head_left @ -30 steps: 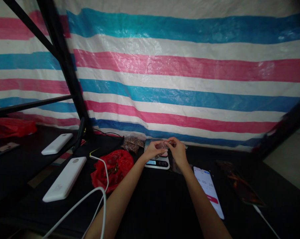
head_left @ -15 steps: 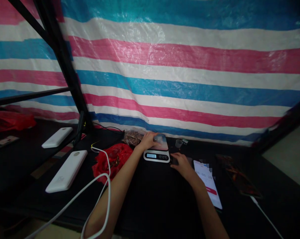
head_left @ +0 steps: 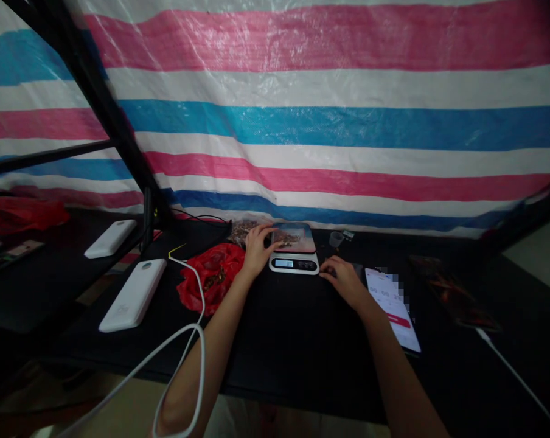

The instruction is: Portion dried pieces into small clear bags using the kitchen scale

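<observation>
A white digital scale [head_left: 314, 266] with a lit display stands at the middle back of the black table. On its platform lies a small clear plastic bag [head_left: 294, 236] with brown bits in it. My left hand [head_left: 257, 250] is at the platform's left edge, thumb and fingers apart around the bag's near side, at most touching it. Close to the scale's lower right corner, my right hand [head_left: 343, 278] rests with fingers curled and tips together. Whatever is between those tips is too small and dark to make out.
To the left are an open red plastic bag [head_left: 197, 277] with brown pieces, a clear bag of brown bits [head_left: 242, 231], white power banks [head_left: 133, 296] and a looping white cable [head_left: 202, 359]. A small clear cup [head_left: 336, 239], a lit phone [head_left: 387, 298] and a dark phone [head_left: 457, 298] are to the right.
My left hand has drawn back leftward on the platform, uncovering the small bag. My right hand's fingers have curled in more. The camera view has tilted down.
</observation>
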Action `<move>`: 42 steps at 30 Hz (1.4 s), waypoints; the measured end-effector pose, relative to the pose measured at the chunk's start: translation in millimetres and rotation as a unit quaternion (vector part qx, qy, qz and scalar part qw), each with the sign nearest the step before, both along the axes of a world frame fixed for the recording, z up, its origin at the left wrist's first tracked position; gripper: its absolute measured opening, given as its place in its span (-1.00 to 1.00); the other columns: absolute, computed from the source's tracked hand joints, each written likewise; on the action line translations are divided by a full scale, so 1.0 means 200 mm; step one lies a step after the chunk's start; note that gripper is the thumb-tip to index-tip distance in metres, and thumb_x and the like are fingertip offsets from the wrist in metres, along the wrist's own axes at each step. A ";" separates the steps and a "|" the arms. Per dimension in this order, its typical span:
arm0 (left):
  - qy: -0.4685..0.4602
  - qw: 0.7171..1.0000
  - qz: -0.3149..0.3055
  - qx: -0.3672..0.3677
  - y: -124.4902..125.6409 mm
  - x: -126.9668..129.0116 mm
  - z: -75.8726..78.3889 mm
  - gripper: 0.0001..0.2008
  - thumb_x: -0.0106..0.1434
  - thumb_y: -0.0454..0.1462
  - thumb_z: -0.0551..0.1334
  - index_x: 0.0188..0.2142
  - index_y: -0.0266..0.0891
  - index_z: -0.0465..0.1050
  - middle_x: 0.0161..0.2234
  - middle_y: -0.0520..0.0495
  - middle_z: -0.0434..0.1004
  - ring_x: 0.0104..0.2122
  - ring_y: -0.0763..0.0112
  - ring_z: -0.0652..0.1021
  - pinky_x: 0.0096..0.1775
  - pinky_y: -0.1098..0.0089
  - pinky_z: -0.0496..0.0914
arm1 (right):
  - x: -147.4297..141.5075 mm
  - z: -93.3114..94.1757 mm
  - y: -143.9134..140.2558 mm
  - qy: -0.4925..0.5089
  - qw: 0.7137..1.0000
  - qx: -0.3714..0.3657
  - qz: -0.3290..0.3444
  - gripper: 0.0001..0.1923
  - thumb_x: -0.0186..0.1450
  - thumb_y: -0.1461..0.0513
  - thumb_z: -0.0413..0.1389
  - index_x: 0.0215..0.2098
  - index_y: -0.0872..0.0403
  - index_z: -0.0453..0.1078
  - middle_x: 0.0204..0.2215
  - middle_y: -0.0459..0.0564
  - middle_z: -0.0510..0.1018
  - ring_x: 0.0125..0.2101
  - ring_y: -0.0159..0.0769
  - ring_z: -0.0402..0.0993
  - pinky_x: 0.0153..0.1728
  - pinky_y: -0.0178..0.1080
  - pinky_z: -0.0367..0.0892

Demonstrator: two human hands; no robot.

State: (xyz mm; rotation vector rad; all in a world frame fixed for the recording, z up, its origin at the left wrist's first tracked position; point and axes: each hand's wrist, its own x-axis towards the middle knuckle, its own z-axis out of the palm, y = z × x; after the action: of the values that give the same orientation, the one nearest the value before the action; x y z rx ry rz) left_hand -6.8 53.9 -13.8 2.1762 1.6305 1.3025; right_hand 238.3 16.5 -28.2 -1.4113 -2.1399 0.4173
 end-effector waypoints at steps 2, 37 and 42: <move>0.003 1.000 -0.011 0.002 0.00 0.01 0.00 -0.66 0.06 -0.13 0.24 -0.14 -0.10 0.38 -0.05 -0.05 0.34 -0.03 0.27 0.30 0.01 0.20 0.15 | 0.00 0.00 0.00 -0.006 1.000 -0.003 -0.005 -0.93 0.08 0.34 0.05 -0.48 0.08 0.35 -0.48 -0.08 0.38 -0.46 -0.36 0.33 -0.41 -0.31 0.24; 0.120 0.963 -0.230 -0.073 0.25 0.18 0.09 -0.38 -0.10 -0.07 0.32 -0.03 -0.24 0.34 -0.08 -0.16 0.42 -0.09 0.16 0.41 -0.05 0.23 0.26 | 0.05 0.08 -0.03 0.063 0.996 0.040 -0.058 -0.85 0.10 0.20 0.04 -0.40 0.08 0.40 -0.48 -0.06 0.46 -0.48 -0.32 0.33 -0.43 -0.27 0.22; -0.056 0.965 -0.240 -0.090 0.22 0.23 0.09 -0.49 -0.07 -0.17 0.33 -0.10 -0.29 0.40 -0.14 -0.15 0.48 -0.17 0.26 0.46 -0.10 0.33 0.29 | 0.01 0.12 0.03 0.121 0.985 0.093 -0.085 -0.81 0.10 0.13 0.06 -0.43 0.09 0.40 -0.49 -0.04 0.49 -0.51 -0.31 0.35 -0.44 -0.27 0.24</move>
State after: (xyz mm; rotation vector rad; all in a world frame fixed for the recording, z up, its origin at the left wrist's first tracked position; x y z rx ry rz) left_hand 38.3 98.4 3.3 2.1531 1.0382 1.0641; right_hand 240.5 21.8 -3.4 -1.3505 -1.7998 0.2984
